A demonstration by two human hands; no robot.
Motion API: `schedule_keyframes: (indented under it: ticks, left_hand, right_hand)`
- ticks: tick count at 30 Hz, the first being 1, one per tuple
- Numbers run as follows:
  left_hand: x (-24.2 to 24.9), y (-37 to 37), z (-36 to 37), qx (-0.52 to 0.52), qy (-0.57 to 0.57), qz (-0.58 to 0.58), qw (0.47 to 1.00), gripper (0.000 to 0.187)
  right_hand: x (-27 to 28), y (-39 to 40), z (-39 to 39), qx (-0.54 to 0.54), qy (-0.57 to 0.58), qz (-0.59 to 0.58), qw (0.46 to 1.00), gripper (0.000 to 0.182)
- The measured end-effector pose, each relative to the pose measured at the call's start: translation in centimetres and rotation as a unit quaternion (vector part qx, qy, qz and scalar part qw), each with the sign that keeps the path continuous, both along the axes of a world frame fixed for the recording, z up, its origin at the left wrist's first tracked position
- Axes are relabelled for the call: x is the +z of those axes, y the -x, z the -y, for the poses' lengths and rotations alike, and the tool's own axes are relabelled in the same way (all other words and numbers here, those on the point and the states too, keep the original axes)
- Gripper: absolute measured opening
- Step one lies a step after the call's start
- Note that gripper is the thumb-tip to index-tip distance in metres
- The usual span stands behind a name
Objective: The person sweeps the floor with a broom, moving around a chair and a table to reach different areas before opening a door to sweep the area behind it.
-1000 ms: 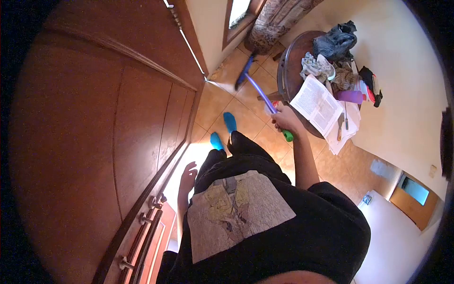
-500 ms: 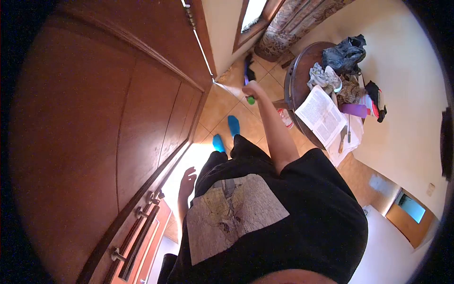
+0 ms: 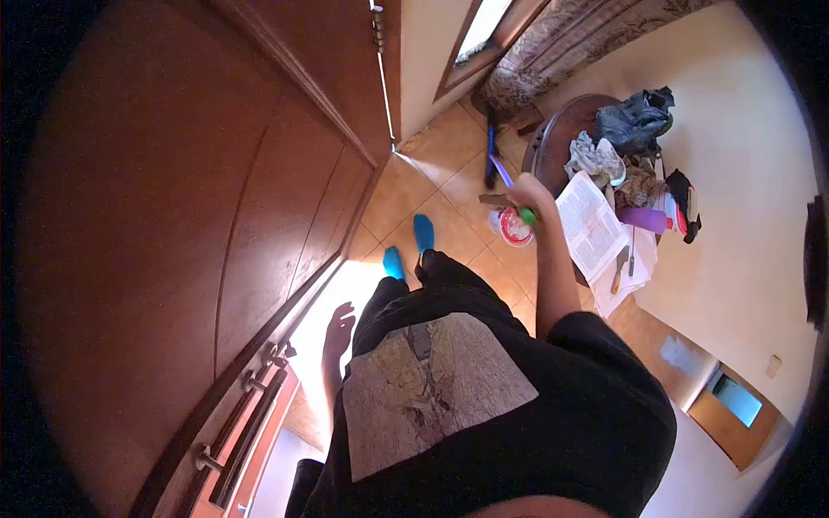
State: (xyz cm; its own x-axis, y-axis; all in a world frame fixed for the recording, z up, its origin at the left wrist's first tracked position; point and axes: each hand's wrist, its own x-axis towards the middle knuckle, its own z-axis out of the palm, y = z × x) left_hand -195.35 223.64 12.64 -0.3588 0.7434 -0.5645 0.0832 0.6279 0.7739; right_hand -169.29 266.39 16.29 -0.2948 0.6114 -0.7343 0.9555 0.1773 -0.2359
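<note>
My right hand [image 3: 533,197] is closed around the upper end of a broom [image 3: 501,170], whose purple handle ends in a green grip. Its narrow blue head with dark bristles points down toward the floor by the round table. My left hand [image 3: 339,328] hangs at my side near the door, fingers loosely apart and holding nothing. Just below my right hand, a white tub with red markings [image 3: 515,229] stands on the tiled floor, partly hidden by the hand.
A large brown wooden door [image 3: 259,190] fills the left side, with a long handle [image 3: 248,436]. On the right, the round table [image 3: 553,142] bears papers [image 3: 591,220], a dark plastic bag [image 3: 635,121], cloths, a purple cylinder [image 3: 643,219] and brushes. A patterned curtain [image 3: 561,56] hangs behind.
My right hand has moved to the right with the broom, toward the table. The white and red tub now shows more fully. My left hand has barely moved.
</note>
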Motion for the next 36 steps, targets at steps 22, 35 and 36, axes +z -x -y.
schedule_keyframes:
  ticks: [22, 35, 36]
  left_hand:
    - [-0.6, -0.1, 0.6, 0.028, -0.001, -0.003, 1.000, 0.032]
    - [-1.5, -0.9, 1.9, 0.053, 0.006, -0.004, 0.999, 0.033]
    - [-1.8, -1.0, 2.1, 0.053, 0.012, -0.012, 0.998, 0.033]
  right_hand:
    - [0.4, -2.3, -1.1, 0.112, 0.003, -0.095, 0.989, 0.016]
    - [-10.2, 7.7, -4.8, 0.015, 0.138, -0.216, 0.966, 0.013]
    - [-8.1, 8.4, -4.7, -0.117, 0.219, -0.225, 0.942, 0.013]
